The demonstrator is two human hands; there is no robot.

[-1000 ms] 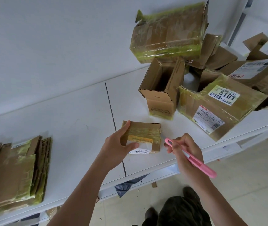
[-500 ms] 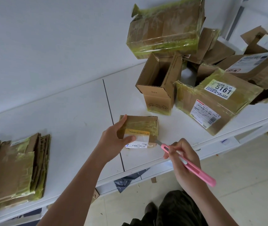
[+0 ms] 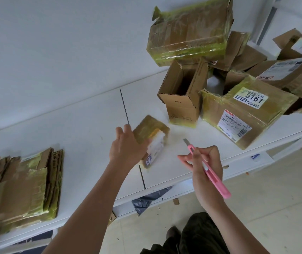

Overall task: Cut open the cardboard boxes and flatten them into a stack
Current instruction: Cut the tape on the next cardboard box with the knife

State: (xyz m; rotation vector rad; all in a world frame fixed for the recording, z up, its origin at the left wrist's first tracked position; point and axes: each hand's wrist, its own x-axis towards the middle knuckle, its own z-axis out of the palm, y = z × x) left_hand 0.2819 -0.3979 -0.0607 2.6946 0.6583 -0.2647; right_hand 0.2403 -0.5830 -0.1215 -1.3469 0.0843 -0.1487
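Observation:
A small taped cardboard box (image 3: 151, 133) with a white label sits on the white table (image 3: 84, 125), tilted and blurred with motion. My left hand (image 3: 126, 147) grips its left side. To the right of it my right hand (image 3: 204, 164) holds a pink utility knife (image 3: 209, 171), whose short blade points up and left, a little apart from the box. A stack of flattened boxes (image 3: 21, 184) lies at the table's left end.
Unflattened boxes crowd the table's right end: an open upright carton (image 3: 181, 99), a taped box labelled 5161 (image 3: 242, 114), a large taped box (image 3: 188, 32) leaning on the wall and several more behind. The table's front edge runs near my legs.
My left hand has turned the small box so that it points away at an angle. The knife blade has come away from the box's right edge and moved right.

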